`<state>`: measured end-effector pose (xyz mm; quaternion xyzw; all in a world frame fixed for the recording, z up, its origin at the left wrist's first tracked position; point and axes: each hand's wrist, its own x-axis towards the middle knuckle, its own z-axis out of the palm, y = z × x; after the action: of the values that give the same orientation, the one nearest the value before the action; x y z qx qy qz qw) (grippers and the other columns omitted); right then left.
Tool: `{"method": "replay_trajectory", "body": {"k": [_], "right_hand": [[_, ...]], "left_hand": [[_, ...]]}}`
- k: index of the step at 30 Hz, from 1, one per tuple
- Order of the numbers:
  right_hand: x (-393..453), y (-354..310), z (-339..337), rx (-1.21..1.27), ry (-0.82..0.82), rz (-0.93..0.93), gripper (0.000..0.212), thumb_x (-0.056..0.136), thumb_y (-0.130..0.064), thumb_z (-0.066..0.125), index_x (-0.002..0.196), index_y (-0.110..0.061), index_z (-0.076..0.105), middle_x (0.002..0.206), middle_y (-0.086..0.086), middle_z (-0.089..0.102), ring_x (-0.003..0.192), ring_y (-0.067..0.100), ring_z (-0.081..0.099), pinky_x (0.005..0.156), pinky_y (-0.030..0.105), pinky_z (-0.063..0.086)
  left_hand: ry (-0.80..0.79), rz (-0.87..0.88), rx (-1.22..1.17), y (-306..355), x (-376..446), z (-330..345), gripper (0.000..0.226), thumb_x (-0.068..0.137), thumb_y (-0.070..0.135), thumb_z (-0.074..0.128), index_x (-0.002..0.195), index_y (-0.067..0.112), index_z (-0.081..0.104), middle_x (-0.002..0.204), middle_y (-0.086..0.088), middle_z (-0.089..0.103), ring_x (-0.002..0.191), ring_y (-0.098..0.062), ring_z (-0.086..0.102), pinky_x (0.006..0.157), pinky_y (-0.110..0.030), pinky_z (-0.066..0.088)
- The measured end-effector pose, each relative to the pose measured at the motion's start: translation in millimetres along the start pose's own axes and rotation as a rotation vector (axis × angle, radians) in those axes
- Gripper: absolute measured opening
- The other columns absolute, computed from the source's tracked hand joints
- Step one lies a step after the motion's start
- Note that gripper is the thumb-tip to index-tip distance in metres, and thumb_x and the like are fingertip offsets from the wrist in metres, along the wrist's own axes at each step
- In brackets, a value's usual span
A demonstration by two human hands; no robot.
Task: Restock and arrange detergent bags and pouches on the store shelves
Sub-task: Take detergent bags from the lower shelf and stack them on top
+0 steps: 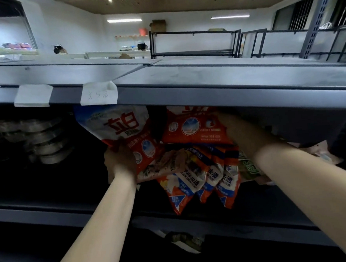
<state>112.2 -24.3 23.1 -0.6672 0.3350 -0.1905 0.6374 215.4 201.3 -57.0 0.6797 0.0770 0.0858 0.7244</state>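
Left hand: your left hand (pixel 120 162), left of centre in the frame, grips the lower corner of the white-and-red detergent bag (pixel 119 126), fingers curled round its edge.
Left bag: it stands tilted under the grey top shelf (pixel 205 77), its top leaning toward the upper left, and rises above and to the right of your grip.
Right hand: your right hand (pixel 243 130), right of centre, reaches in under the shelf edge and lies against the right side of the red detergent bag (pixel 194 127); the fingers are hidden behind the bag and in shadow, so you cannot tell whether it grips or only touches.
Red bag: it stands upright at centre, just left of your right hand, apart from the left bag with a dark gap between them.
Pouches: a fan of red-white-and-blue pouches (pixel 200 180) lies below both bags, between your wrists, their lower ends hanging over the front of the lower shelf (pixel 51 213).
Green pack: a green-lettered pack (pixel 250 167) shows just beneath your right forearm.
Label: a handwritten paper price tag (pixel 98 93) sticks on the top shelf's front lip, above the left bag.
Left shadow: stacked silvery packs (pixel 39 138) sit at the middle left, dim.
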Motion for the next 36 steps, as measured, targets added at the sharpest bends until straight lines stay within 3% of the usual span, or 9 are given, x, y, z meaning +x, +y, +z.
{"method": "replay_trajectory", "body": {"k": [4,7,10,14,17,19,24,30,36], "right_hand": [[-25,11,-20,0.09,0.078,-0.08,0.037,0.087,-0.036,0.068,0.112,-0.01,0.062,0.105,0.016,0.067,0.089,0.032,0.065,0.086,0.047,0.053],[-44,14,-30,0.079,0.166,-0.125,0.044,0.087,-0.04,0.066,0.121,-0.013,0.059,0.11,0.014,0.066,0.097,0.032,0.064,0.092,0.049,0.05],[-68,21,-39,0.058,0.236,-0.11,0.043,0.088,-0.045,0.063,0.12,-0.016,0.058,0.11,0.011,0.066,0.096,0.03,0.063,0.09,0.046,0.051],[-111,36,-55,0.193,0.288,0.016,0.034,0.088,-0.038,0.064,0.111,-0.014,0.057,0.099,0.013,0.069,0.089,0.032,0.068,0.083,0.047,0.056],[-146,51,-67,0.251,0.36,-0.037,0.019,0.086,-0.029,0.066,0.093,-0.016,0.055,0.078,0.008,0.071,0.063,0.023,0.07,0.054,0.034,0.057],[-172,59,-73,0.279,0.401,-0.096,0.012,0.086,-0.03,0.067,0.086,-0.021,0.059,0.067,0.002,0.071,0.054,0.018,0.069,0.047,0.028,0.053],[-242,76,-97,0.304,0.524,-0.199,0.01,0.087,-0.03,0.067,0.089,-0.02,0.066,0.067,-0.001,0.073,0.058,0.018,0.071,0.05,0.028,0.055],[-318,95,-136,0.194,0.709,-0.268,0.021,0.085,-0.044,0.066,0.093,-0.025,0.067,0.084,-0.003,0.075,0.074,0.02,0.073,0.075,0.043,0.059],[-382,108,-181,0.144,0.908,-0.348,0.019,0.085,-0.046,0.065,0.09,-0.027,0.066,0.085,-0.003,0.075,0.073,0.02,0.073,0.077,0.048,0.058]], "left_hand": [[0.181,0.023,0.147,2,-21,-17,0.047,0.096,0.044,0.047,0.11,0.003,0.065,0.106,-0.021,0.066,0.095,-0.039,0.061,0.072,-0.033,0.041],[0.214,0.001,0.175,8,-36,-34,0.043,0.096,0.04,0.045,0.113,0.005,0.063,0.109,-0.02,0.065,0.099,-0.042,0.06,0.079,-0.04,0.045],[0.171,0.083,0.164,13,-51,-46,0.032,0.095,0.036,0.044,0.088,0.012,0.064,0.087,-0.009,0.064,0.084,-0.035,0.061,0.074,-0.038,0.045],[0.1,0.133,0.147,16,-76,-61,0.045,0.096,0.047,0.039,0.073,0.012,0.056,0.066,0.003,0.054,0.068,-0.024,0.052,0.069,-0.034,0.039],[0.035,0.165,0.154,18,-98,-75,0.049,0.096,0.052,0.037,0.076,0.011,0.055,0.062,0.008,0.05,0.062,-0.02,0.051,0.066,-0.03,0.039],[-0.019,0.183,0.154,18,-113,-85,0.047,0.096,0.054,0.036,0.079,0.014,0.056,0.063,0.011,0.05,0.057,-0.011,0.051,0.056,-0.024,0.037],[-0.165,0.197,0.189,20,-152,-105,0.041,0.095,0.057,0.035,0.07,0.026,0.046,0.063,0.017,0.049,0.056,-0.001,0.049,0.055,-0.021,0.036],[-0.326,0.228,0.168,20,-209,-111,0.052,0.094,0.059,0.034,0.061,0.02,0.048,0.059,0.01,0.056,0.051,-0.004,0.054,0.049,-0.02,0.033],[-0.522,0.276,0.147,27,-262,-95,0.054,0.094,0.059,0.036,0.062,0.018,0.05,0.059,0.008,0.057,0.054,-0.008,0.057,0.05,-0.021,0.036]]}}
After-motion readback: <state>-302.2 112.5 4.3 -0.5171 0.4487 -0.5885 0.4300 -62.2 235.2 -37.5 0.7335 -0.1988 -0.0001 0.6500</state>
